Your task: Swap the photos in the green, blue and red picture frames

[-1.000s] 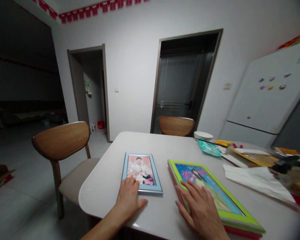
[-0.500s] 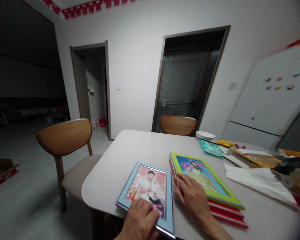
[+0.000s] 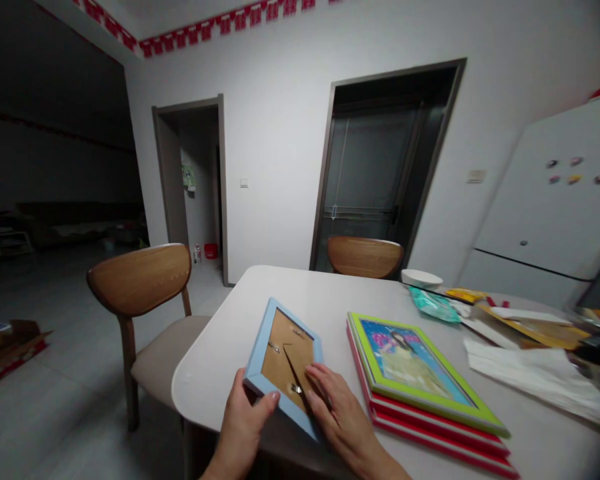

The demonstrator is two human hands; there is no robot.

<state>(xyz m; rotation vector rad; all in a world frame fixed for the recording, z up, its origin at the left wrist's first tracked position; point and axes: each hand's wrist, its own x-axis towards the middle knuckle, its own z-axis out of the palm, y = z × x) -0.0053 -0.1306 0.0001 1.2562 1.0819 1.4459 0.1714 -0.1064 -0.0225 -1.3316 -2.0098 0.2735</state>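
Observation:
A small light-blue picture frame (image 3: 281, 347) is lifted off the white table (image 3: 325, 297), turned over so its brown cardboard back and stand face me. My left hand (image 3: 243, 427) grips its near left corner with the thumb on the rim. My right hand (image 3: 337, 417) rests fingers on the backing near a small metal clip (image 3: 296, 388). Right of it lies a stack of frames, a green-rimmed one (image 3: 420, 370) with a picture of a figure on top of red ones (image 3: 445, 437).
Two wooden chairs stand by the table, one at the left (image 3: 143, 283), one at the far side (image 3: 365, 255). A white bowl (image 3: 421, 277), a teal packet (image 3: 433, 304), papers and tissue (image 3: 530, 373) crowd the right side. A white fridge (image 3: 545, 213) stands at the right.
The blue frame, lying picture-up under my left hand, was lifted and flipped over. My right hand left the green frame and moved onto the blue frame's back.

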